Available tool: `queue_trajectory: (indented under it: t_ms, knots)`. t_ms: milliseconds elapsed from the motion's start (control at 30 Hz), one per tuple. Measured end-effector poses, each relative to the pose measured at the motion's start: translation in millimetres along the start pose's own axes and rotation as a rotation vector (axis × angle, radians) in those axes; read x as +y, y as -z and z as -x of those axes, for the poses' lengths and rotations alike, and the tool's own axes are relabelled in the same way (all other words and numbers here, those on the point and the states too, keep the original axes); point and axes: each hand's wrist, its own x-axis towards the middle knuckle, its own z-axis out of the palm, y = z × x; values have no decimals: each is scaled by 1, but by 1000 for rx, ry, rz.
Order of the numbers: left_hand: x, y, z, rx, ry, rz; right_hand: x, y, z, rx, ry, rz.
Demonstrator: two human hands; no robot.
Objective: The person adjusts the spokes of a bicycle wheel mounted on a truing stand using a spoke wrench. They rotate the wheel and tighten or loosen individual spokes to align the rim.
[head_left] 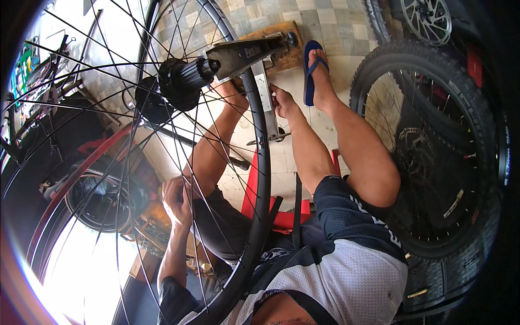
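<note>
A black spoked bicycle wheel rim (263,157) with no tyre fills the left and middle of the view, its black hub and freehub body (187,81) facing up. It sits in a grey metal truing stand (265,97) with an upper arm. My right hand (283,103) is at the right side of the stand, its fingers closed against the edge; what they grip is too small to tell. My left hand (176,200) lies over my left knee behind the spokes, fingers loosely bent, with nothing visible in it.
The stand is on a wooden board (290,40) over a tiled floor. A fat-tyred wheel (363,70) with a disc rotor stands at the right, another rotor (428,19) above it. Red legs or supports (252,187) show between my knees. Another wheel (103,200) and boxes are at the left.
</note>
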Motion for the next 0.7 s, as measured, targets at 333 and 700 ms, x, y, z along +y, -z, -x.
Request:
queue_trajectory:
  t_ms: [333,700]
  knots:
    - [11,3,-4,-4,-17,32,20,52,67,566,147,316]
    - [16,7,-1,-1,-9,-29,95,51,109,75,-433,-206]
